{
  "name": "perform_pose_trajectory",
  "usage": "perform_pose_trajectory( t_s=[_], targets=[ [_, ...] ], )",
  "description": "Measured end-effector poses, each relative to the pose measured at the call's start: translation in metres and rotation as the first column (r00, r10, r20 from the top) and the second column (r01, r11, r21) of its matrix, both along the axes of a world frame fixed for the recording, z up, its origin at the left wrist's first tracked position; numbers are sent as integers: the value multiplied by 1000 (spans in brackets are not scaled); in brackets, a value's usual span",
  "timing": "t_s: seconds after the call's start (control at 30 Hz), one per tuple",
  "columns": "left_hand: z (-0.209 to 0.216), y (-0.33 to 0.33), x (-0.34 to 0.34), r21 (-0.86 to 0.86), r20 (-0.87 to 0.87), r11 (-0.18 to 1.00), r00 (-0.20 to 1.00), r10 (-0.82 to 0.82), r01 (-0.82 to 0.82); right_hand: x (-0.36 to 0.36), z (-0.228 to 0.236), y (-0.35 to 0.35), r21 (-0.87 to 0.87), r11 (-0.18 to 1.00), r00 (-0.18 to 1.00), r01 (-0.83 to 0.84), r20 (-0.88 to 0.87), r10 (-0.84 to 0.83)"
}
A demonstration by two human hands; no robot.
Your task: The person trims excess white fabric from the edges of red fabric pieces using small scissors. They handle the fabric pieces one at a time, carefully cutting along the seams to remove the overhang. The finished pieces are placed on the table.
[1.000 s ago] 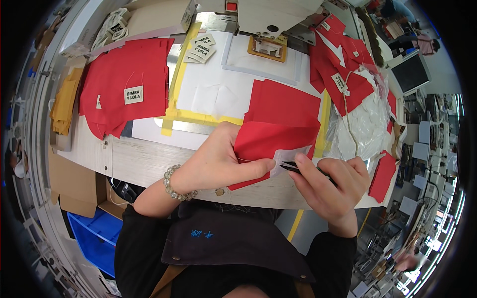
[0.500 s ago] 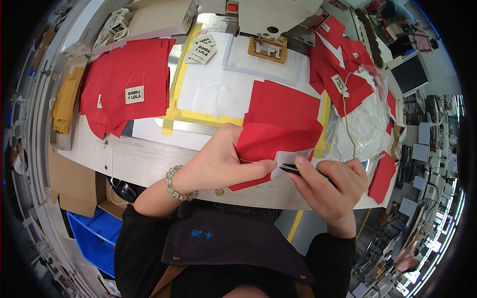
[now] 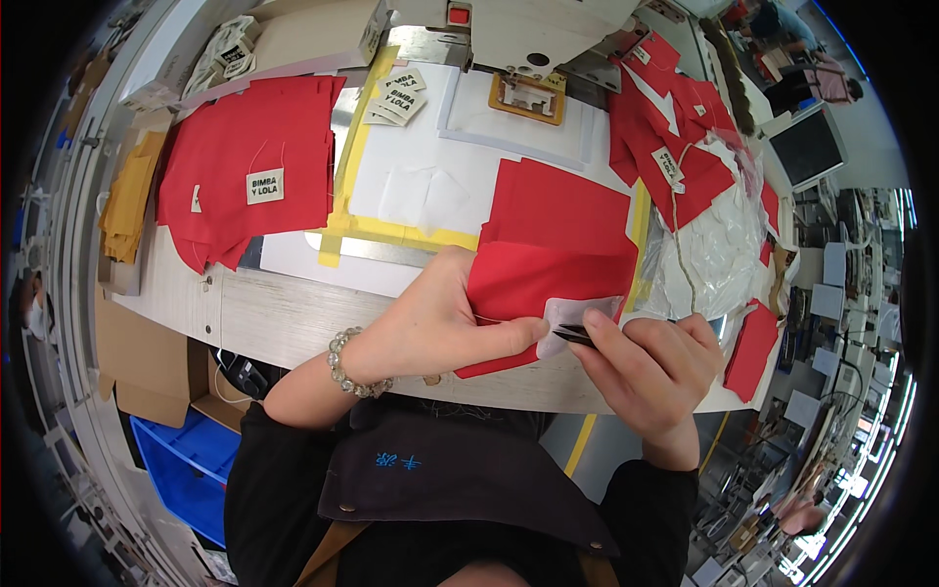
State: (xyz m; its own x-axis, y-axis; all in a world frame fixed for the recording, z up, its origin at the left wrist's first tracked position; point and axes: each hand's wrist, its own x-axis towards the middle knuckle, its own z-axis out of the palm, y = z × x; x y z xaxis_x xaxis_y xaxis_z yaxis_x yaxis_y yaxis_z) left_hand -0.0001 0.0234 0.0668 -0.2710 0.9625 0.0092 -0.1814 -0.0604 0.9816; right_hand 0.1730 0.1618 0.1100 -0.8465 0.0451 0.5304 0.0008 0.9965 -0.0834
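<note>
A red fabric piece (image 3: 553, 272) is pinched in my left hand (image 3: 430, 323), its thumb pressing beside a white backing patch (image 3: 579, 315) on the cloth. My right hand (image 3: 650, 377) is closed around small black thread snips (image 3: 572, 335), whose tips rest at the white patch. More of the snips is hidden behind the fingers. Behind the held piece, other red fabric (image 3: 558, 205) lies on the machine's white work surface. A thin thread trails from the cloth near my left thumb.
The sewing machine head (image 3: 548, 34) with a brown clamp frame (image 3: 526, 100) stands at the back. Labelled red pieces (image 3: 245, 137) are stacked left, more red pieces (image 3: 685, 186) right beside a clear plastic bag (image 3: 704, 254). Loose cream labels (image 3: 396, 100) lie near yellow tape. A blue bin (image 3: 186, 470) sits below.
The held red cloth and both hands have shifted very slightly. The snips stay at the white patch.
</note>
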Motion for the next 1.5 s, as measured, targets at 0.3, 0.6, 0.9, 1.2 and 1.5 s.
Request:
perform_pose_trajectory(
  t_s=[0.3,0.6,0.9,1.2,1.5],
  targets=[
    [4,0,-1,-47,-23,999,1000,-5,4,-1,3,0,88,996,1000,-12,23,10],
    [3,0,0,-43,-5,999,1000,-13,13,2,-3,6,155,987,999,-50,2,50],
    [8,0,3,-82,28,996,999,42,-40,2,-3,3,18,1000,1000,22,-14,-22],
    [-4,3,17,154,-189,958,944,269,-242,-12,-9,-30,-147,957,964,250,-58,-260],
    [-9,4,26,220,-227,913,892,391,-344,-15,-28,-30,-124,954,939,273,-181,-292]
  ],
)
